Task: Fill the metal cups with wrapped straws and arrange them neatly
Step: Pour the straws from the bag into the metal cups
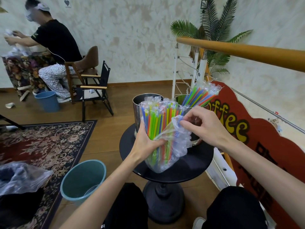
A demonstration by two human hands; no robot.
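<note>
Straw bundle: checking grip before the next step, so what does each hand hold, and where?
Left hand grips the straw bundle around its middle; right hand pinches the loose plastic bag near its top edge.

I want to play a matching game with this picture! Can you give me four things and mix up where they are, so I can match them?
Things:
1. bundle of straws
2. teal bin
3. blue bin
4. far metal cup

Places:
A. on the floor beside the patterned rug
B. in the left hand, over the round black table
C. at the back of the table, with straws leaning out
D. far off, by the seated person's feet

Pairs: 1-B, 2-A, 3-D, 4-C
</note>
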